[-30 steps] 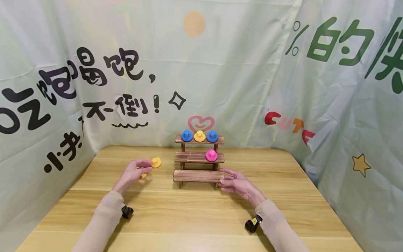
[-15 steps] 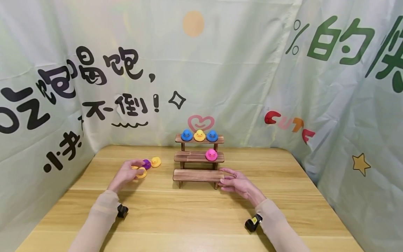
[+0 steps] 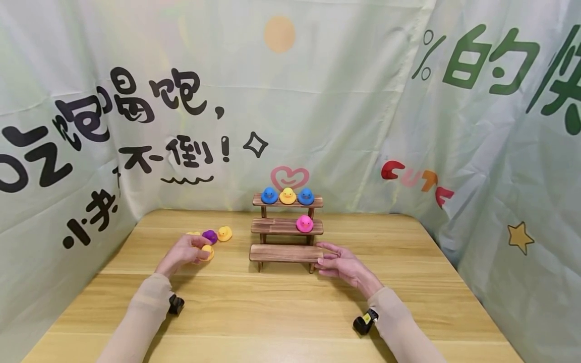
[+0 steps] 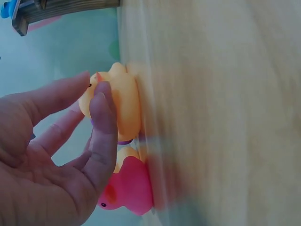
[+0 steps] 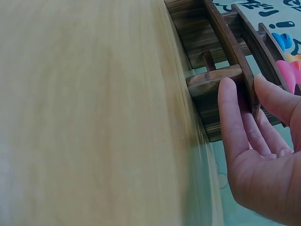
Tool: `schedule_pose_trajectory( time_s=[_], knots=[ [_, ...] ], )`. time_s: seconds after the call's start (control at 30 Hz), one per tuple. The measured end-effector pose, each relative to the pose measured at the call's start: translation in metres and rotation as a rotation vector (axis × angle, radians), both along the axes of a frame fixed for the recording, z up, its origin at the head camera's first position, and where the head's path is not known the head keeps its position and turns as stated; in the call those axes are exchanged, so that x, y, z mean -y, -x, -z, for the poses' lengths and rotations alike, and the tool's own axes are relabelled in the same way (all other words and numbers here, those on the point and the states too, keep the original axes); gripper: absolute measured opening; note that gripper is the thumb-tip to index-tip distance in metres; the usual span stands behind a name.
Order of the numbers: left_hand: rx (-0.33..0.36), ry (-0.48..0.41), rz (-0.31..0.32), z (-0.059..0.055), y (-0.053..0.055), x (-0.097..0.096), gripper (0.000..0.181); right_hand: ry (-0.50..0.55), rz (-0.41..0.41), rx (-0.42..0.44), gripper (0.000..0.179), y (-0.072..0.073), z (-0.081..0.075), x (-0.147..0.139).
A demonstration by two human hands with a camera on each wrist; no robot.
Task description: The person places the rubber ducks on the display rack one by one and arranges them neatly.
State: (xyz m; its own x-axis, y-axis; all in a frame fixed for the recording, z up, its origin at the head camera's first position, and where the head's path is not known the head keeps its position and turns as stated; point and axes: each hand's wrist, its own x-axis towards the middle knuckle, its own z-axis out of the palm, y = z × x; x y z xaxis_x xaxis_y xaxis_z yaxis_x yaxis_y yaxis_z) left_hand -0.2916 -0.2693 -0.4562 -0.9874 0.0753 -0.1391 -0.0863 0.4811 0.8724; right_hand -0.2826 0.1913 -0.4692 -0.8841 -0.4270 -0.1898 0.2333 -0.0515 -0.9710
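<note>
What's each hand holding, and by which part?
The left hand pinches a yellow duck by its head; the right hand grips the wooden stand by its lowest step's right end.

Beyond the left hand [image 3: 183, 252], on the fabric backdrop [image 3: 336, 131], black characters read "吃饱喝饱,", with "不倒!" beneath and "小" farther left. Beyond the right hand [image 3: 342, 266], rightward, the cloth bears coloured "CUTE" [image 3: 428, 177]; higher up stand green "%" and "的", then a cut-off character.

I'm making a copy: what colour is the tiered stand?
The tiered stand is brown, with streaky wood grain, clearest in the head view.
</note>
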Motion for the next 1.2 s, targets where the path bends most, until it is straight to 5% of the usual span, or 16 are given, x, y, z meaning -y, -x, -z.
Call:
schedule_pose_trajectory(
  time_s=[1.2],
  knots=[
    [-0.029, 0.184, 0.075, -0.0042, 0.0063, -0.0074, 0.038, -0.012, 0.010, -0.001, 0.070, -0.0006, -0.0022, 0.0009]
  ],
)
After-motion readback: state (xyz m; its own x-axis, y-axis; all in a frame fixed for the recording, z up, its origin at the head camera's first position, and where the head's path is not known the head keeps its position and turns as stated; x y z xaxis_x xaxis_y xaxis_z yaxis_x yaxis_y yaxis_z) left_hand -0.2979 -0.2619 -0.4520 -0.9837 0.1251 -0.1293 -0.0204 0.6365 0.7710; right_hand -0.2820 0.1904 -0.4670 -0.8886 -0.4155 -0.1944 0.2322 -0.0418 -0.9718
